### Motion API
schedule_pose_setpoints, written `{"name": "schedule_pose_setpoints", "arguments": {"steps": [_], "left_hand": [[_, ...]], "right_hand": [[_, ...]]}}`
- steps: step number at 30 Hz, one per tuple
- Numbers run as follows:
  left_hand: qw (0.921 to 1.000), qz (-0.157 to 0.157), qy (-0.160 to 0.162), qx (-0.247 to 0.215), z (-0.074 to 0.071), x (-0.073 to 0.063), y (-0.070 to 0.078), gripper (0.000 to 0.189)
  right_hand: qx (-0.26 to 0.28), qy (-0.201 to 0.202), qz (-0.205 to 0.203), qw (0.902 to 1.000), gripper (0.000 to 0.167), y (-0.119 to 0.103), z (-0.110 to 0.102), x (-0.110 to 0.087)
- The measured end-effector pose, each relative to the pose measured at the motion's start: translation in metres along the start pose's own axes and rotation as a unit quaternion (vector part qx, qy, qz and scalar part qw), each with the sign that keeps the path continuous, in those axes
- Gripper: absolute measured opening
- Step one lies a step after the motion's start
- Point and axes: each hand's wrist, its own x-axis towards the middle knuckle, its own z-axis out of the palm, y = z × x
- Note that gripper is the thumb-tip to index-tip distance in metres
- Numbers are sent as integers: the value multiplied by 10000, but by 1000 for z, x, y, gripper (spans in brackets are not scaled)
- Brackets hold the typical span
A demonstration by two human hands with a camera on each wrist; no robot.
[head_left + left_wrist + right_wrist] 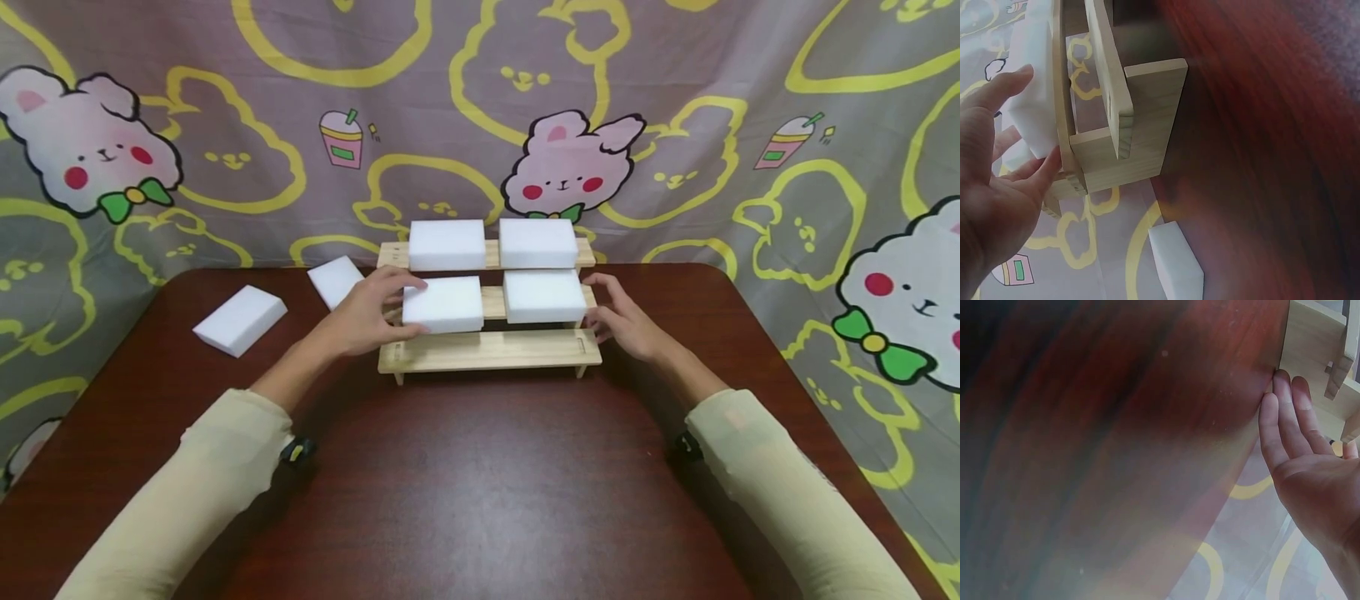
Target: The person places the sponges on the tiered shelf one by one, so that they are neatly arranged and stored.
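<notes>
A three-tier wooden rack [491, 352] stands on the table, with two white foam blocks on its top tier and two on its middle tier. My left hand [367, 312] pinches the front-left white foam block [444, 304] at its left end, the thumb and fingers on different sides of it. In the left wrist view, that block [1032, 81] lies along the tier board. At the rack's right end, beside the front-right block [543, 296], is my right hand [630, 323]. Its fingers [1291, 419] are fairly straight and rest near or against the rack's side panel.
Two more white foam blocks lie on the table left of the rack: one nearer the left edge [240, 321], one [335, 281] just behind my left hand. A patterned curtain [420, 108] hangs behind and beside the dark wooden table [480, 483].
</notes>
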Motion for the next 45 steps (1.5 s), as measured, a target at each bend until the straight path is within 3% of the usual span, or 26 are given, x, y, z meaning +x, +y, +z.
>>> {"name": "schedule_pose_setpoints", "arguments": {"steps": [5,10,30,40,45], "left_hand": [[9998,-163,-98,24,-1,-6,1,64],[9997,-222,31,126,-1,-8,0,64],[9975,-341,355,513,7,-2,5,55],[9939,-351,731,745,10,-2,4,46],[9936,-394,733,764,12,-1,4,48]], "right_hand": [[-13,-24,-3,10000,48,-1,0,0],[41,-16,7,10000,48,0,0,1],[107,18,19,9999,48,1,0,0],[97,31,15,9999,48,-1,1,0],[93,30,14,10000,48,0,1,0]]}}
